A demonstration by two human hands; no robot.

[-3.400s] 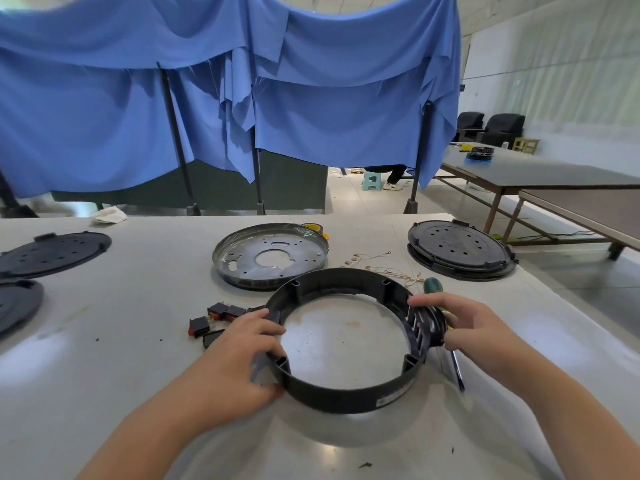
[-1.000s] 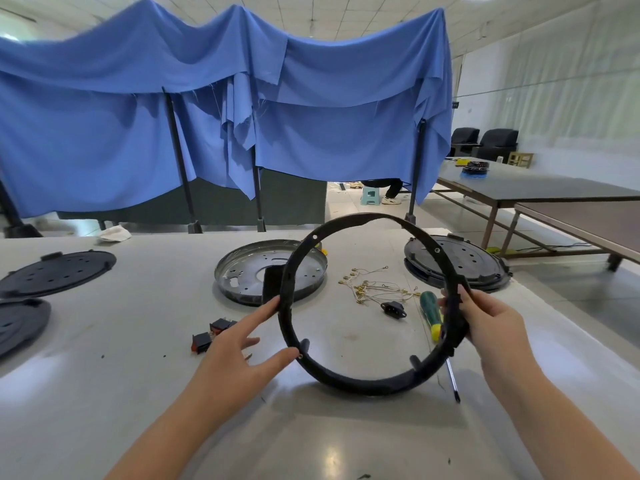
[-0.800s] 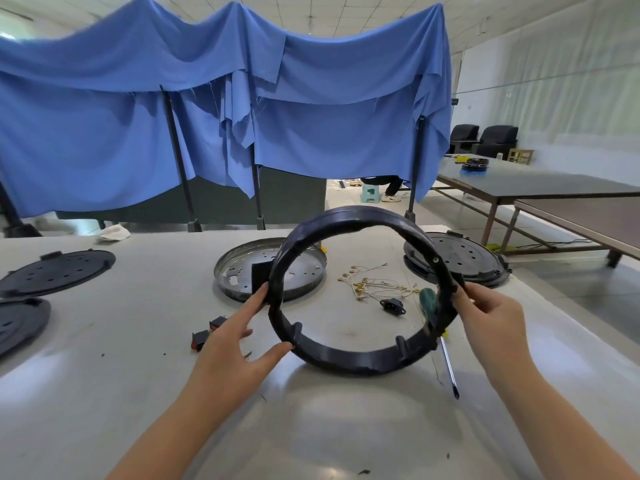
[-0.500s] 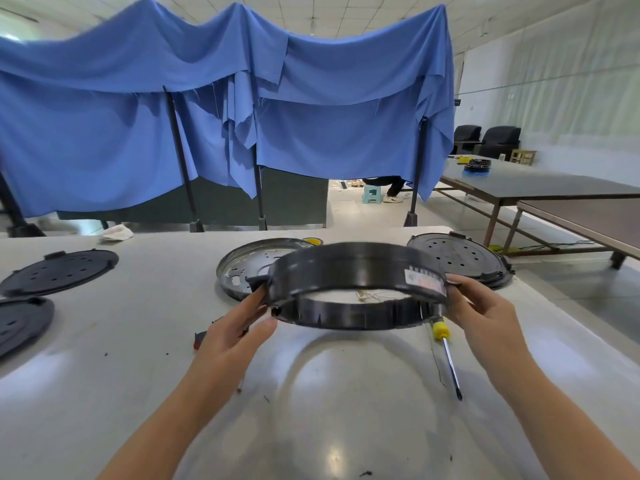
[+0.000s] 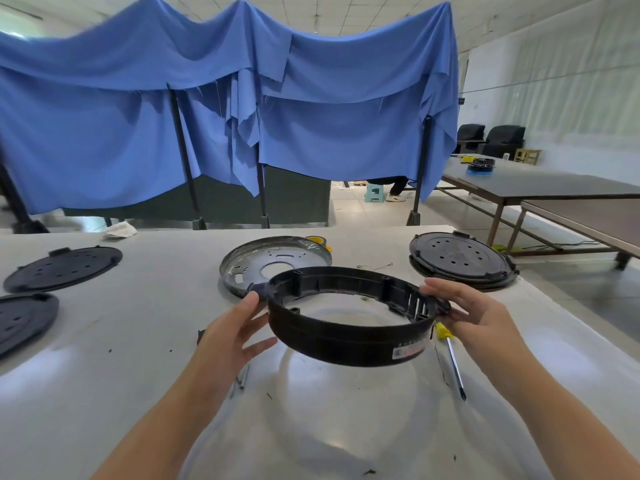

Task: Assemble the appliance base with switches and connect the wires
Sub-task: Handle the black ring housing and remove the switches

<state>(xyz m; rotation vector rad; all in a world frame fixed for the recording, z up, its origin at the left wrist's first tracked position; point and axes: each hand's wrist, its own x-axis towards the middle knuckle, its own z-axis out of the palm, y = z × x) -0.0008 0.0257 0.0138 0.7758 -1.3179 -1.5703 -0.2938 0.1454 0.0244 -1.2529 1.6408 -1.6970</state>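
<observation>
Black plastic base ring (image 5: 349, 327), held in the air above the white counter (image 5: 104, 358), tilted with its far edge higher. Left hand (image 5: 235, 336): grip wide, fingers nearly straight and pressed flat against the ring's left wall. Right hand (image 5: 474, 311): fingers lightly curled round the vented right side of the ring. Holding it from opposite sides probably lets the person turn the ring and find the openings meant for the switches; its inner ribs and screw posts face up, a label sits on the near outer wall.

Metal plate (image 5: 273, 263): just behind the ring, its near edge covered by it. Screwdriver (image 5: 450, 358): on the counter under the right hand, handle mostly hidden. Black perforated discs: two at left (image 5: 62, 268), the nearer one cut off by the frame; a stack at right (image 5: 460, 259). Thin wire (image 5: 375, 266): only a small length shows past the ring. Switches: one small dark-red piece (image 5: 200, 336) peeks out beside the left hand; cannot be identified with certainty.
</observation>
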